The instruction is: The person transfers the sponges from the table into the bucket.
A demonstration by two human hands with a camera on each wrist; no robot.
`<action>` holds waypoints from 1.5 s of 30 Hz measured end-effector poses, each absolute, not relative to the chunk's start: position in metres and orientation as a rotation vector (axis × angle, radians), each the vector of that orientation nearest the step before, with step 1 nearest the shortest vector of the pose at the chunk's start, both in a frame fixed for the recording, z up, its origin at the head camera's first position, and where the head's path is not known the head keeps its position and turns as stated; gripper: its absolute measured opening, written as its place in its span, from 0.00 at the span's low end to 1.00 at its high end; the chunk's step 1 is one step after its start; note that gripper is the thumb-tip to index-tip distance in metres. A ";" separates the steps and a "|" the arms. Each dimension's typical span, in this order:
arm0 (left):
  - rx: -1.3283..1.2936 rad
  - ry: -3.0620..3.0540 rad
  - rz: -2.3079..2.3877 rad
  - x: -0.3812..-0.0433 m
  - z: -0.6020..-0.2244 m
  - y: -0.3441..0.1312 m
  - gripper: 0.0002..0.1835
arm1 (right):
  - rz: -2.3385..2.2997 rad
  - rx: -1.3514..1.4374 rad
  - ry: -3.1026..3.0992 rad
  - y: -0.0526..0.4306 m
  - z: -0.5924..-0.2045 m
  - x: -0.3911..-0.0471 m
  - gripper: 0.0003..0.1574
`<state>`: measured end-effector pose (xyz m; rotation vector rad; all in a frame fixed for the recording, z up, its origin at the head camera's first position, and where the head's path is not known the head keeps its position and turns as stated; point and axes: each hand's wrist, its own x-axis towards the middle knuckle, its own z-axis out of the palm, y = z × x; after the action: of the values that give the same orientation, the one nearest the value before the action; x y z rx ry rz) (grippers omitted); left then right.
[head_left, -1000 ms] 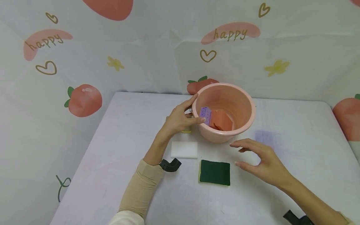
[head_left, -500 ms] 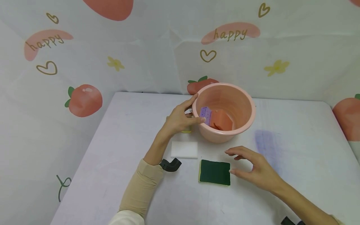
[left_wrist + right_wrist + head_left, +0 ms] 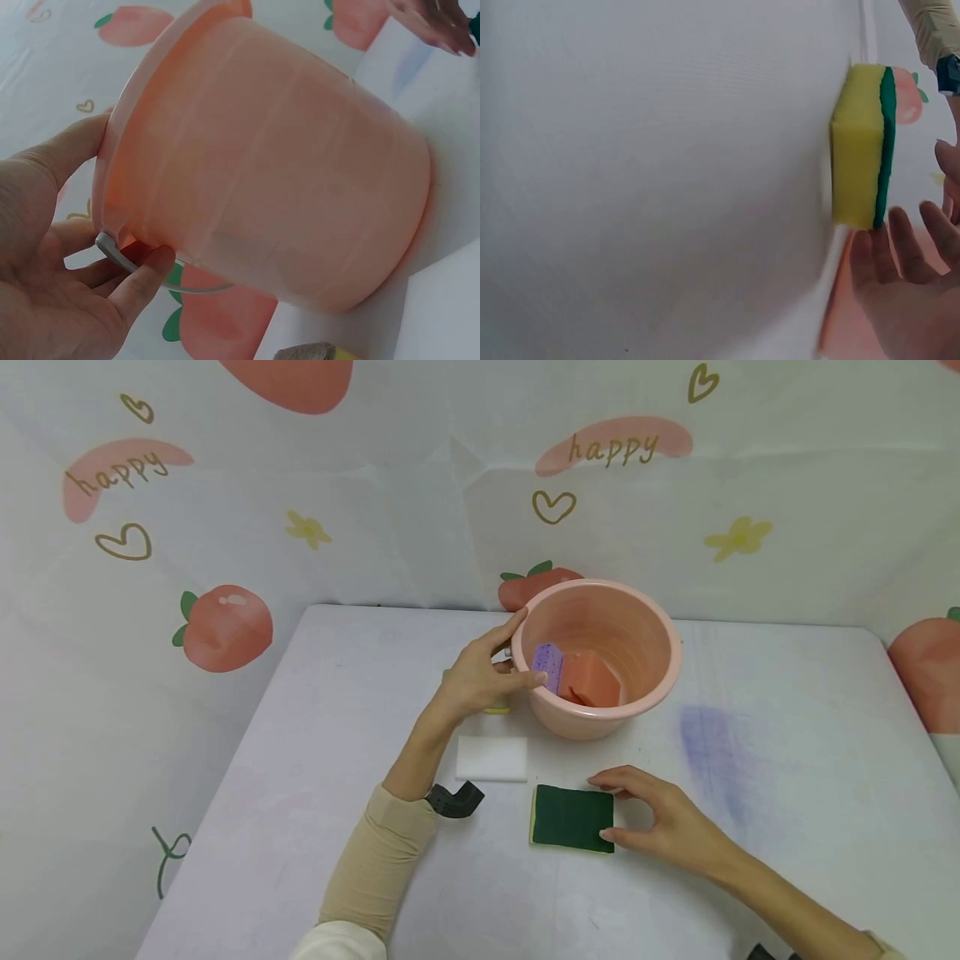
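My left hand (image 3: 480,681) holds the rim of a pink bucket (image 3: 581,722), thumb over the edge and fingers outside near the metal handle (image 3: 120,255). Inside the bucket lie a purple sponge (image 3: 549,667) and an orange piece (image 3: 588,681). A sponge with a dark green scouring top (image 3: 573,818) and yellow body (image 3: 859,165) lies flat in front of the bucket. Around its right end hovers my right hand (image 3: 663,818), fingers bent loosely and spread from the thumb. In the right wrist view the fingertips (image 3: 881,240) are right at the sponge's edge.
A white sponge block (image 3: 492,758) lies left of the green sponge. Behind the left hand, a yellow and grey sponge (image 3: 311,351) shows in part. A purple smear (image 3: 708,747) marks the white table (image 3: 810,735). A fruit-printed cloth (image 3: 420,485) hangs behind.
My right hand has moved left and toward the near side, from beside the bucket to the right end of the green sponge. The left hand and bucket have stayed put.
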<state>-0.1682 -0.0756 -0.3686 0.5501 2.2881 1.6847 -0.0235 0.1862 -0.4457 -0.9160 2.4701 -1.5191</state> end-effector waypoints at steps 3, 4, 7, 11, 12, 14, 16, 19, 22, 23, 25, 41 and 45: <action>0.540 2.296 1.676 -0.168 -0.368 -0.076 0.49 | -1.452 -0.900 2.487 0.184 -0.445 -0.021 0.35; 0.541 2.301 1.673 -0.168 -0.369 -0.076 0.49 | -1.436 -0.892 2.491 0.183 -0.441 -0.020 0.35; 0.551 2.298 1.674 -0.167 -0.368 -0.075 0.49 | -1.401 -0.874 2.519 0.179 -0.439 -0.017 0.36; 0.558 2.278 1.687 -0.166 -0.368 -0.075 0.49 | -1.335 -0.871 2.570 0.180 -0.451 -0.016 0.38; 0.557 2.273 1.690 -0.166 -0.368 -0.075 0.49 | -1.319 -0.874 2.583 0.180 -0.455 -0.016 0.39; 0.551 2.266 1.696 -0.166 -0.367 -0.075 0.49 | -1.282 -0.875 2.606 0.180 -0.458 -0.016 0.40; 0.545 2.262 1.698 -0.166 -0.367 -0.074 0.49 | -1.242 -0.858 2.625 0.179 -0.460 -0.015 0.41; 0.532 2.263 1.697 -0.166 -0.367 -0.075 0.49 | -1.177 -0.815 2.651 0.177 -0.460 -0.013 0.44; 0.531 2.272 1.689 -0.166 -0.368 -0.075 0.49 | -1.123 -0.783 2.661 0.175 -0.461 -0.011 0.48; 0.532 2.278 1.685 -0.166 -0.368 -0.075 0.49 | -1.104 -0.778 2.670 0.174 -0.461 -0.011 0.49; 0.538 2.286 1.684 -0.166 -0.368 -0.075 0.49 | -1.064 -0.770 2.691 0.172 -0.461 -0.011 0.50; 0.522 2.269 1.665 -0.155 -0.342 -0.073 0.48 | -1.053 -0.739 2.702 0.170 -0.448 -0.012 0.48; 0.512 2.270 1.650 -0.154 -0.339 -0.073 0.48 | -1.088 -0.762 2.687 0.171 -0.438 -0.011 0.48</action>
<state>-0.1541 -0.0729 -0.3392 0.5115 2.2696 1.6503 -0.0111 0.1705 -0.4383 -0.7615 2.6870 -1.0880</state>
